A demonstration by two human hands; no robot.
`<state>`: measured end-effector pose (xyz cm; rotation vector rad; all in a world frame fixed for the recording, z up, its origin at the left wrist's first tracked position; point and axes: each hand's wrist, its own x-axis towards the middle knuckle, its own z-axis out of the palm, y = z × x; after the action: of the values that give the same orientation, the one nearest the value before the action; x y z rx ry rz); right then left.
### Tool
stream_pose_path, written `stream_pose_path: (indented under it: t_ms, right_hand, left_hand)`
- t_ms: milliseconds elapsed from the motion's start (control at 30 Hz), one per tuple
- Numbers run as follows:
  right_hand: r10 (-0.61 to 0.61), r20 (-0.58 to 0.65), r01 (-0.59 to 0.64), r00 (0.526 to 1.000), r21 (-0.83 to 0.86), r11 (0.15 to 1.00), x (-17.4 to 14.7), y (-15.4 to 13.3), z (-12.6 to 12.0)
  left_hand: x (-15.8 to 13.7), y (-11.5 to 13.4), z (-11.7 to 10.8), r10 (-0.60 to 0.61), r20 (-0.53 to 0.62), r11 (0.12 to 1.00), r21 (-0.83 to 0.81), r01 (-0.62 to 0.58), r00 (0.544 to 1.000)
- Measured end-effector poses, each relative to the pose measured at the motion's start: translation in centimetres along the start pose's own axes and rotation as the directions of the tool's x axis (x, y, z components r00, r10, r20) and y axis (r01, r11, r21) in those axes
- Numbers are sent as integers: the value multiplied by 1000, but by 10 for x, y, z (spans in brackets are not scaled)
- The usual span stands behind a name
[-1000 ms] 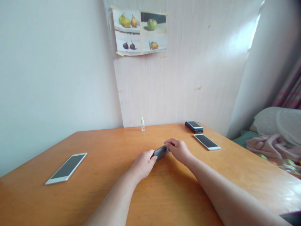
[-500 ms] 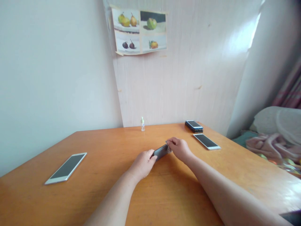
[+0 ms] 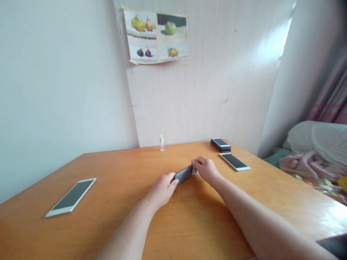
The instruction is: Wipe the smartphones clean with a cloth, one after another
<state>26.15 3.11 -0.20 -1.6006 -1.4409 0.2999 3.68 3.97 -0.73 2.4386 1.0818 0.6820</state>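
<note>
A dark smartphone (image 3: 183,174) is held tilted above the table in front of me. My left hand (image 3: 163,188) grips its near left end, with the thumb along the edge. At the far right end, my right hand (image 3: 205,167) pinches a small whitish cloth or wipe (image 3: 195,171) against the phone's edge. The fingertips of my right hand partly cover the cloth, so its full shape is hidden.
On the wooden table (image 3: 121,173), a white phone (image 3: 71,198) lies at left and another white phone (image 3: 234,162) at right. Behind that sits a stack of phones (image 3: 221,144). A small clear pump bottle (image 3: 162,144) stands near the back edge.
The whole view has shifted slightly, so things on the table appear a little further left. Both hands keep their hold, and the right hand with the cloth stays at the phone's far end.
</note>
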Motion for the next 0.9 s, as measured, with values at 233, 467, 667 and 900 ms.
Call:
stream_pose_path:
  t_ms: [233,467,667,900]
  right_hand:
    - [-342,260,296,903,202,934,-35,-37,26]
    - [-42,26,43,999,-4,999,-4,-6,1]
    - [-254,213,223,943,161,961,-28,-28,20]
    - [-79,92,74,993,56,996,-9,-9,12]
  left_hand:
    - [0,1,0,63,-11,984,-168,-64,998]
    - [0,4,-2,-9,-2,1000,-14,9,1000]
    - [0,3,-1,11,5,994,-111,-10,1000]
    - [0,0,0,-5,3,999,-49,5,1000]
